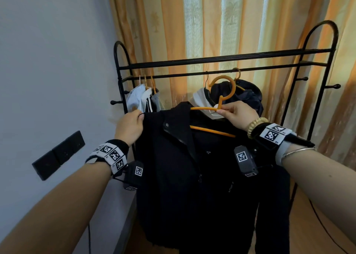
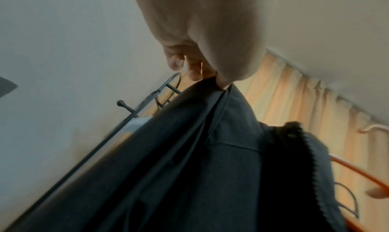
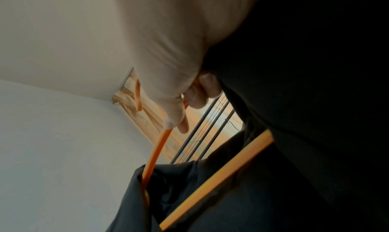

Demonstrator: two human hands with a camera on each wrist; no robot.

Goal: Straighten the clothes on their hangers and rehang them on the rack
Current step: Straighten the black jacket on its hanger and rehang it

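Note:
A black zip jacket (image 1: pixel 183 167) hangs in front of me on an orange hanger (image 1: pixel 223 97), off the rack. My left hand (image 1: pixel 131 126) pinches the jacket's left shoulder edge (image 2: pixel 221 92) between thumb and fingers. My right hand (image 1: pixel 237 115) grips the orange hanger (image 3: pixel 157 145) at the base of its hook. The hanger's lower bar (image 3: pixel 219 175) crosses the open neck of the jacket. The black metal rack (image 1: pixel 221 61) stands behind, its rails above the hook.
Light garments (image 1: pixel 142 99) hang at the rack's left end, and a dark one with a white one (image 1: pixel 242 92) right of middle. Orange curtains (image 1: pixel 212 22) hang behind. A grey wall (image 1: pixel 54 61) with black switch plates (image 1: pixel 57 153) is on the left.

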